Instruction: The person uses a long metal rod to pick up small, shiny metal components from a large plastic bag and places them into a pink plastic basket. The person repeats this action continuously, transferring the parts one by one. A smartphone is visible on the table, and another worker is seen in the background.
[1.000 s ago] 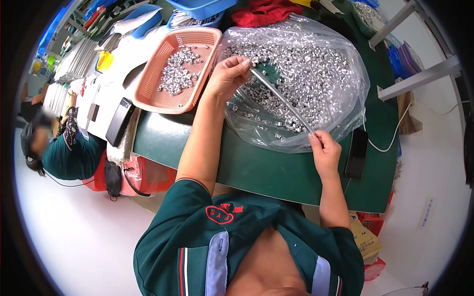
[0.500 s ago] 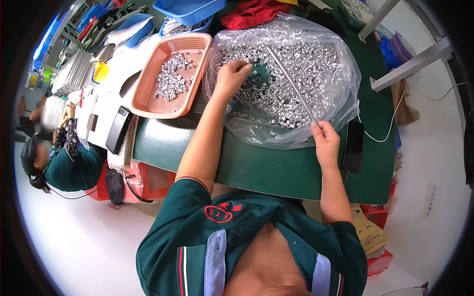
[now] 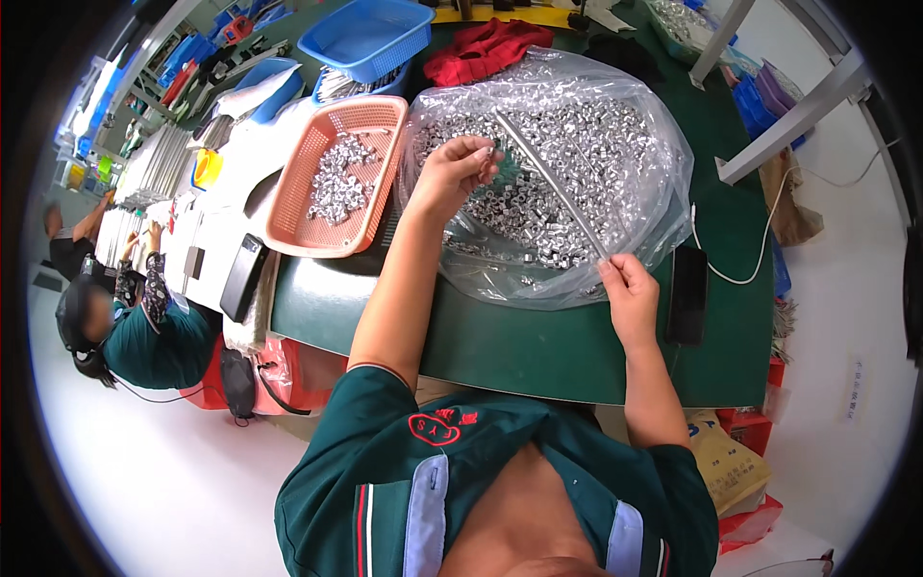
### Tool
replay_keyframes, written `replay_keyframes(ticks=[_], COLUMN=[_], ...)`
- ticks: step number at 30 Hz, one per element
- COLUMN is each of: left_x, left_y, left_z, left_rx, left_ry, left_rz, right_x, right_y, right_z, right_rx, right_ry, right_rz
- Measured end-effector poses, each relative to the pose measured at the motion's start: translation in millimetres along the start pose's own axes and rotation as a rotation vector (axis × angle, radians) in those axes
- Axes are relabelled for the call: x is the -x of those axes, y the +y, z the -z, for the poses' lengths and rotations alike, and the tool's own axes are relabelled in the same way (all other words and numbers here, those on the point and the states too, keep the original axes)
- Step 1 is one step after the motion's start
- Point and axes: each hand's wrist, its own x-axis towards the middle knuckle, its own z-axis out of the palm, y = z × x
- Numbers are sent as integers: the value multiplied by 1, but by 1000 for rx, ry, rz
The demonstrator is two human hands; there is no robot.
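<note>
A long thin silvery rod [image 3: 553, 183] slants across the pile of small metal parts. My right hand [image 3: 630, 296] pinches its near end between thumb and fingers. Above the left part of the pile is my left hand [image 3: 454, 175], its fingers curled in and the fingertips pressed together. Whatever those fingertips hold, if anything, is too small to name. Many short silvery ring-like pieces [image 3: 606, 144] lie spread in an opened clear plastic bag [image 3: 663, 216]. Beside my left hand, a patch of green shows through the pile.
An orange perforated basket [image 3: 279, 226] holding similar metal pieces stands left of the bag. Behind it is a blue basket [image 3: 370, 43], with a red cloth [image 3: 486, 53] alongside. A black phone [image 3: 688, 293] lies right of my right hand. A co-worker [image 3: 159, 341] sits at left.
My left hand has turned, its fingers now more tightly curled. My right hand keeps its grip on the rod, which stays slanted. The whole view has shifted slightly.
</note>
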Motion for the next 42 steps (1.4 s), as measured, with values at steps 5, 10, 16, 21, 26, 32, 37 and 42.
replay_keyframes(ticks=[5,10,16,21,26,32,37,42], left_x=[21,20,25,27,31,26,23,23], left_y=[-3,2,9,14,23,14,9,9], left_z=[13,26,18,19,25,17,15,9], left_rx=[369,435,275,55,-148,-18,62,106], left_ry=[-85,-139,-3,34,88,88,61,30], left_rz=[-98,-151,-161,-151,-92,-90,-134,-152], right_x=[1,3,4,2,0,1,4,2], right_y=[2,1,6,7,4,18,15,10], right_z=[-3,-5,-6,-6,-5,-10,-9,-4], right_rx=[16,81,143,195,328,208,17,-285], right_ry=[-28,-78,-102,-79,-43,-76,-256,-431], right_rz=[37,65,95,154,280,178,-81,-348])
